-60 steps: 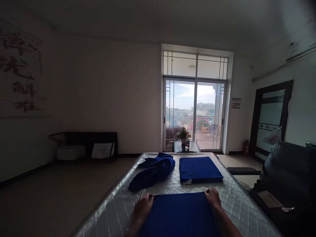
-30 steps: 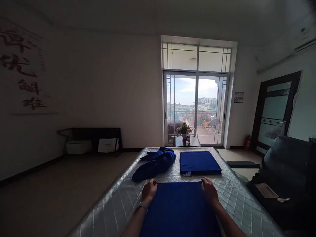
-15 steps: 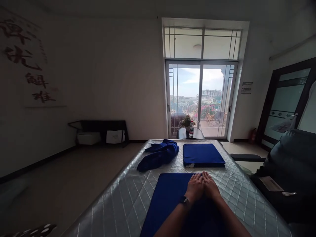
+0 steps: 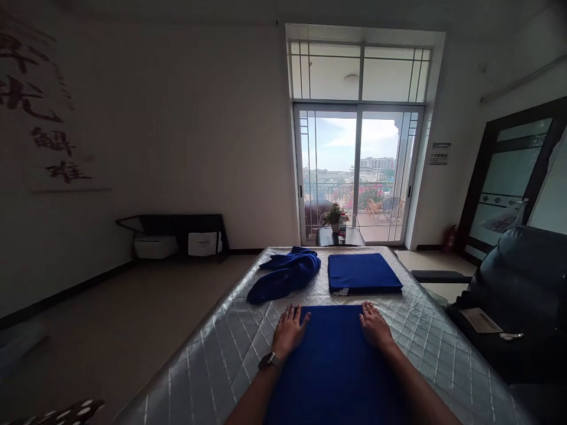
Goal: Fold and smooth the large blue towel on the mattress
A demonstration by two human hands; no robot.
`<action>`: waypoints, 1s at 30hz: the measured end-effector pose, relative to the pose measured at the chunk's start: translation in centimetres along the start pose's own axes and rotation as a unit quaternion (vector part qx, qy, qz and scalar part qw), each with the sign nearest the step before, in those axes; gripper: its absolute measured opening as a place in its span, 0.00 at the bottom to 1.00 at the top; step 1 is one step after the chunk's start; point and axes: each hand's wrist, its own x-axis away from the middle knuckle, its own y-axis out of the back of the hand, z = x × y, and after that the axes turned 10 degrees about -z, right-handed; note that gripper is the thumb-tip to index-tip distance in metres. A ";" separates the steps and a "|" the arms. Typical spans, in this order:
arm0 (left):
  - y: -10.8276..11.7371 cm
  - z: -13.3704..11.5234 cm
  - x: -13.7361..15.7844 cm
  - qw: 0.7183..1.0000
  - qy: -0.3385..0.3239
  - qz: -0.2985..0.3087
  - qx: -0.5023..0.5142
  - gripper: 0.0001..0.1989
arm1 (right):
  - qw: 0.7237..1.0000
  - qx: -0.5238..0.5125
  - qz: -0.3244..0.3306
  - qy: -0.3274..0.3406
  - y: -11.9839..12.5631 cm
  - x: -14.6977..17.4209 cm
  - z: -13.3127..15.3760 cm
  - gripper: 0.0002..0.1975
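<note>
A blue cloth [image 4: 330, 360] lies flat on the silver quilted surface [image 4: 221, 354] in front of me. My left hand [image 4: 290, 332] rests palm down on its far left corner, fingers spread. My right hand [image 4: 374, 326] presses flat on its far right corner. Beyond them sits a neatly folded blue cloth stack [image 4: 362, 274], with a crumpled blue cloth [image 4: 286, 276] to its left.
A dark leather chair [image 4: 518, 295] stands at the right with a paper on its arm. Past the surface, a small dark table [image 4: 339, 236] holds a plant and a bottle before glass sliding doors [image 4: 358, 174]. A low black shelf [image 4: 177, 233] stands against the left wall.
Half a second ago both hands were together at the middle of the cloth's far edge. They have slid apart to its far corners. The view has tilted down slightly.
</note>
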 end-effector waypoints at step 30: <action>-4.2 -15.4 1.1 0.978 -0.180 0.013 0.103 0.33 | 1.000 -0.002 0.025 0.003 0.3 2.7 -0.1 0.32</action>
